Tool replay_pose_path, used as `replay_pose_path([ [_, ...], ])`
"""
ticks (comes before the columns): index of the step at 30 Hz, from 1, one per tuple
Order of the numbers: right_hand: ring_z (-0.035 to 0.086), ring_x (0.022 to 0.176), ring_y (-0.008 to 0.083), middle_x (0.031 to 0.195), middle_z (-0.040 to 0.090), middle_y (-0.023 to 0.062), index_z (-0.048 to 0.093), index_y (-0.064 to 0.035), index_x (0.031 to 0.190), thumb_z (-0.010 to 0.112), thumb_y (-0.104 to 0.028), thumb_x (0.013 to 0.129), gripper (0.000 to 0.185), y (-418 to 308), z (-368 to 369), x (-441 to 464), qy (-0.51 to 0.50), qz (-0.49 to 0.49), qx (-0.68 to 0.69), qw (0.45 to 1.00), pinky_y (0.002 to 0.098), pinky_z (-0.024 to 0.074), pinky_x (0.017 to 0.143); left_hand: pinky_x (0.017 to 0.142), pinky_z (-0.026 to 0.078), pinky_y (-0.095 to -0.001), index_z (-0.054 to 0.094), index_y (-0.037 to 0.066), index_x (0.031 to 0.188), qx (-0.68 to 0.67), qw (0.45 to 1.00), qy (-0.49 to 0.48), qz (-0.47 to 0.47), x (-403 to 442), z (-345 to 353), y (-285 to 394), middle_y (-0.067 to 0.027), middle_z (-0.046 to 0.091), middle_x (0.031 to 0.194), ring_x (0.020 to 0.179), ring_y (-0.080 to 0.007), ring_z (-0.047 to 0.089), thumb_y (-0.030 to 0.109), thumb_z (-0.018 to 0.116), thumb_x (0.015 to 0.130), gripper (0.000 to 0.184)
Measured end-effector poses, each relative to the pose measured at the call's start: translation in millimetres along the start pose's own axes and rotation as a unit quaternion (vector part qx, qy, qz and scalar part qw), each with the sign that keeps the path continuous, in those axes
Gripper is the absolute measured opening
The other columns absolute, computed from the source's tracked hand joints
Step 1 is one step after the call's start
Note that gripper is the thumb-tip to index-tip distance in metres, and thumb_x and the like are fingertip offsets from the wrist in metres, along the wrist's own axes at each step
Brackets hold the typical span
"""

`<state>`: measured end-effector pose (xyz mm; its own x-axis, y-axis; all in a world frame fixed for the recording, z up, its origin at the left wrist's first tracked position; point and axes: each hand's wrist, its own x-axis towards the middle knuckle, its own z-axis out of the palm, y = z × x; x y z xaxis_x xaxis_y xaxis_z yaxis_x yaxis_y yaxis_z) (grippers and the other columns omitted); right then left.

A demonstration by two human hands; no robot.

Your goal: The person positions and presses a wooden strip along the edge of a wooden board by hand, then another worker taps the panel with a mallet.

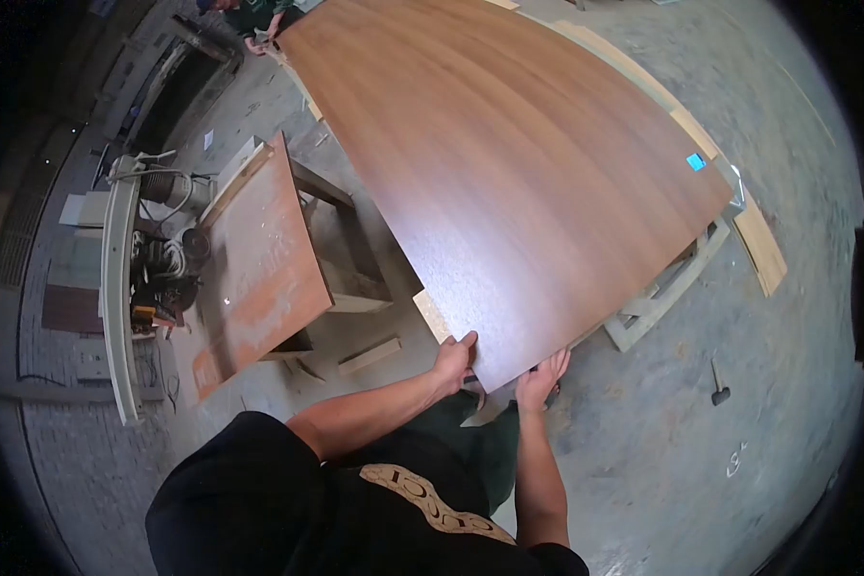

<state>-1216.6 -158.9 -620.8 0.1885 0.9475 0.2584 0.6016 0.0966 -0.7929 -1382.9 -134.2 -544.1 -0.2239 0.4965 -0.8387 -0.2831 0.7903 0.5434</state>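
A large brown wood-grain panel [518, 163] stretches away from me, its near corner pointing at my body. My left hand [454, 367] is closed on its left edge beside that corner, the thumb on top and the other fingers mostly hidden. Across the corner, my right hand [541, 380] is closed at the near edge, fingers against the panel. Small dark bits show by both hands, too small to name. A pale strip of board [432, 316] sticks out from under the panel beside my left hand.
On the left stands a table with a worn reddish top [269, 278]. A wood offcut [370, 356] lies on the floor below. A mallet [718, 386] lies on the floor at right. Another person [257, 21] is at the panel's far left corner. A pale frame [667, 293] supports the panel.
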Motion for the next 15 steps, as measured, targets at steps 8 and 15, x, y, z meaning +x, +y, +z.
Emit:
replay_pose_path([
  [8,0.039,0.128,0.0424,0.12,0.055,0.0215,0.056,0.0032,0.115,0.066,-0.014,0.076,0.043,-33,1,-44,-0.061,-0.052,0.008,0.997,0.0588,0.0199,0.11,0.068,0.043,-0.0383,0.051,0.01,0.111,-0.005,1.0,0.017,0.018,0,0,5,-0.0042,0.055,0.096,0.084,-0.0187,0.051,0.033,0.057,0.093,0.03],
  [15,0.05,0.117,0.0343,0.114,0.059,0.0133,0.059,-0.0055,0.103,0.072,-0.021,0.073,0.036,-64,10,-105,-0.138,-0.058,0.042,0.988,0.0597,0.0247,0.105,0.058,0.046,-0.0336,0.052,0.007,0.111,0.034,0.998,0.028,0.033,13,-7,-5,-0.0053,0.058,0.093,0.081,-0.0188,0.055,0.033,0.058,0.092,0.033],
])
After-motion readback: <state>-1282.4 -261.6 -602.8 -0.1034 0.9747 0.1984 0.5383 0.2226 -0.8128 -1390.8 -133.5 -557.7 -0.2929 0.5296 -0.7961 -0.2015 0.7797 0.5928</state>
